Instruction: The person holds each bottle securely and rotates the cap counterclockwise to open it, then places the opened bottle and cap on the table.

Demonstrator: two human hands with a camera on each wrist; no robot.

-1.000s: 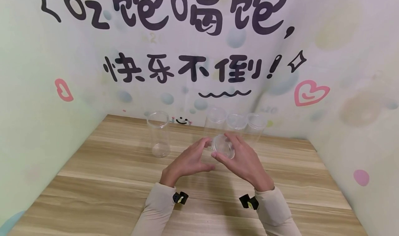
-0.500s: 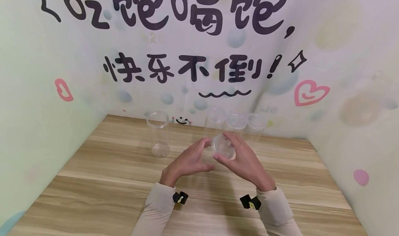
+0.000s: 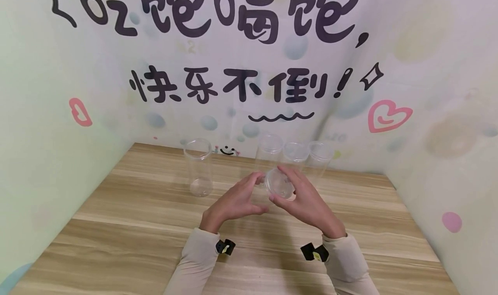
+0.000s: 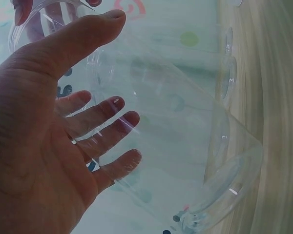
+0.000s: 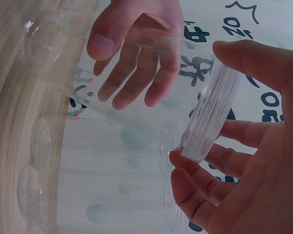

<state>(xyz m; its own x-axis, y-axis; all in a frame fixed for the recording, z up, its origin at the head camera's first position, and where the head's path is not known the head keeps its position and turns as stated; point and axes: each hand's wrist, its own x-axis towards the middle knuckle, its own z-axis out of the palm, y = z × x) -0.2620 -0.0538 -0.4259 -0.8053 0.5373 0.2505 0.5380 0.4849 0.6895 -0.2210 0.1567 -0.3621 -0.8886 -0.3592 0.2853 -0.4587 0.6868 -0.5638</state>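
A clear plastic jar [image 4: 176, 126] is tilted between the hands, its base towards the lower right in the left wrist view. My left hand [image 3: 238, 198] holds the jar's side, thumb on the near side and fingers spread around the far side. At the jar's mouth, my right hand [image 3: 307, 200] grips a clear round lid [image 5: 212, 114] by its rim, with the thumb [image 5: 234, 53] on one edge and curled fingers on the other. In the head view the lid's flat top faces up towards the camera and the jar's body is mostly hidden behind it and the hands.
One clear jar [image 3: 198, 169] stands upright on the wood-grain table [image 3: 128, 226] left of the hands. Behind the hands stand three more clear jars, a left one [image 3: 270, 150], a middle one [image 3: 295, 153] and a right one [image 3: 320, 152], close to the printed wall [image 3: 241, 126].
My right hand and wrist have turned and shifted slightly to the right, with the fingers still on the lid. The left hand stays in place.
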